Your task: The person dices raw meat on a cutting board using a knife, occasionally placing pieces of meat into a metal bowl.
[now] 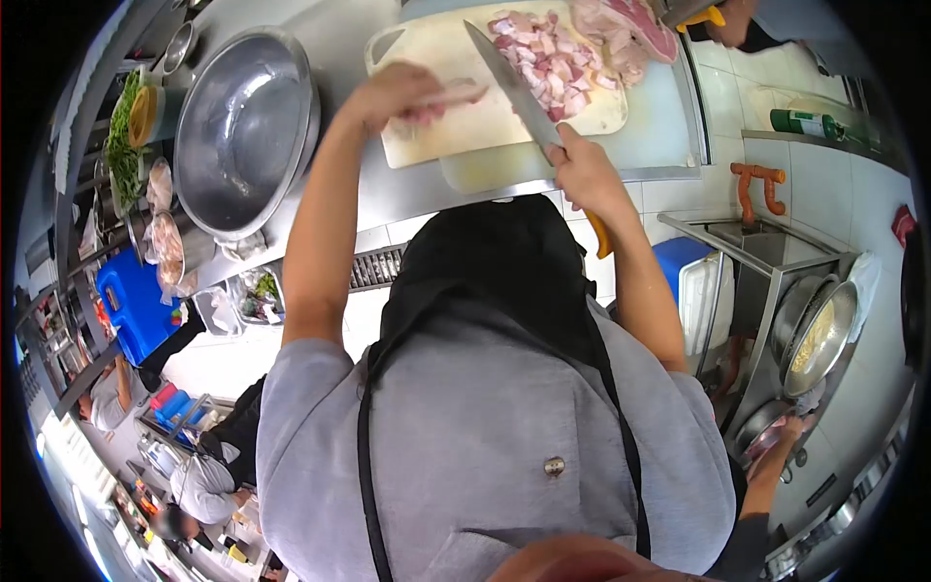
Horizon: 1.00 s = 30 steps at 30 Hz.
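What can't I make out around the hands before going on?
All in the head view:
Left hand: blurred, so its grip on the pink meat is unclear.
Knife handle: partly hidden by the right hand.
Large meat piece: cut off by the top edge.
Green container: lettering too small.

Diced meat: loose heap, pink and whitish, right side of a white cutting board. Larger piece of meat, pale and pink, at the heap's far right. Knife: long steel blade slanting across the board beside the heap, tip forward and left; orange handle out past the near edge. Small pink scraps, board's left half, blurred, partly hidden.
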Available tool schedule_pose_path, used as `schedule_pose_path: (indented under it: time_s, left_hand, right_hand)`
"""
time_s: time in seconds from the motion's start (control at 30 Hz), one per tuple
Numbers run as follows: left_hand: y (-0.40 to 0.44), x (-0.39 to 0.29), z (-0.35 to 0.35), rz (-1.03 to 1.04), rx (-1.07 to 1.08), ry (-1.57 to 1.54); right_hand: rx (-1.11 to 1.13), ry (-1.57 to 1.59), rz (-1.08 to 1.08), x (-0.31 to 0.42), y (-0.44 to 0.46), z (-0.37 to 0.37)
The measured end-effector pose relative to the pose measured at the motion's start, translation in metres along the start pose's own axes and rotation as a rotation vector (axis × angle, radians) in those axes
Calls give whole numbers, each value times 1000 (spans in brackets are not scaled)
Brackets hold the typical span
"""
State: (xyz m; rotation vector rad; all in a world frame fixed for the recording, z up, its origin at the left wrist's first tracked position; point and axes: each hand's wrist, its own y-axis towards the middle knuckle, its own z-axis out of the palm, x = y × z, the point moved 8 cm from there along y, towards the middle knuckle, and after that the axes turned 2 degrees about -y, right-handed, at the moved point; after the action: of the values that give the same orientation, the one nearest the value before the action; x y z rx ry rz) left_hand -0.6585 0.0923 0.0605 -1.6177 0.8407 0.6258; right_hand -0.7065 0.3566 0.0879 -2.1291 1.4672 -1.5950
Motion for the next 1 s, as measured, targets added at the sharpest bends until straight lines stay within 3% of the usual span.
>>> schedule_pose_path:
  time_s: [0.07,0.13,0.17,0.2,0.27,0.3,0.57,0.63,0.7,1.0]
  left_hand:
    - [-7,26,3,-104,-23,104]
    - [-41,6,-6,-68,-419,655]
    - [-61,-14,4,104,-648,942]
    - [-60,-10,6,94,-648,926]
    - [-55,-35,25,666,-489,700]
    - [-45,-31,33,727,-349,588]
    - [-29,-12,39,721,-537,344]
    - [-39,-22,28,840,-715,441]
    - [-34,-25,35,859,-685,470]
    - [-24,-20,43,767,-770,445]
  right_hand:
    - [-42,-84,-92,-4,11,0]
    - [-71,-179,-182,-2,12,9]
    - [-130,-279,-220,2,9,11]
    - [-190,-380,-262,8,5,13]
    - [-159,-364,-248,14,-2,25]
    - [-139,-333,-229,15,-5,29]
    - [-191,-477,-158,26,-16,27]
    - [-195,-508,-146,25,-22,29]
    - [-252,-622,-254,32,-24,30]
    - [-168,-746,-222,20,-14,25]
